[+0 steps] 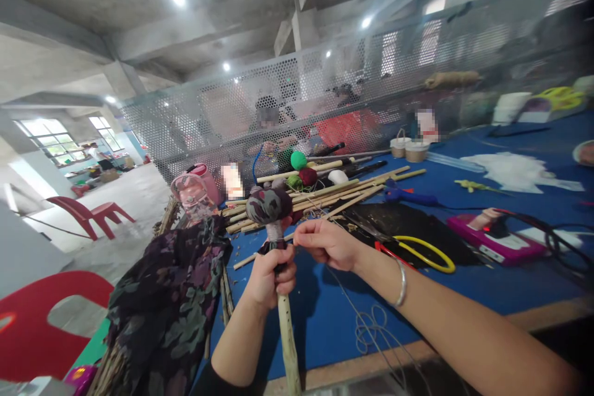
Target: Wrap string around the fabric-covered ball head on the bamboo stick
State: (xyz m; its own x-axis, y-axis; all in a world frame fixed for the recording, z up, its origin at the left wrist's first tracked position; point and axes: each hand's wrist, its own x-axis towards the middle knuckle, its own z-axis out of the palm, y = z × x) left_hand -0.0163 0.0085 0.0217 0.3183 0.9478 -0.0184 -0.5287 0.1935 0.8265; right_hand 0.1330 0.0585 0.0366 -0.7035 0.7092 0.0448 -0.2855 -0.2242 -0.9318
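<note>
My left hand (pixel 273 278) is closed in a fist round a bamboo stick (pixel 288 346), held upright. The stick's top carries a ball wrapped in dark flowered cloth (pixel 269 205). My right hand (pixel 327 242), with a silver bangle on the wrist, is pinched shut just right of the ball's neck, on a thin string (pixel 371 328) that trails down in loops onto the blue table (pixel 464 297).
Several bamboo sticks (pixel 334 193) and coloured balls (pixel 299 159) lie ahead. Yellow-handled scissors (pixel 417 253), a blue glue gun (pixel 408 195) and a pink device (pixel 496 241) lie to the right. Flowered cloth (pixel 171 297) is heaped at left. People sit behind a mesh screen (pixel 325 93). Red chairs (pixel 88 213) stand left.
</note>
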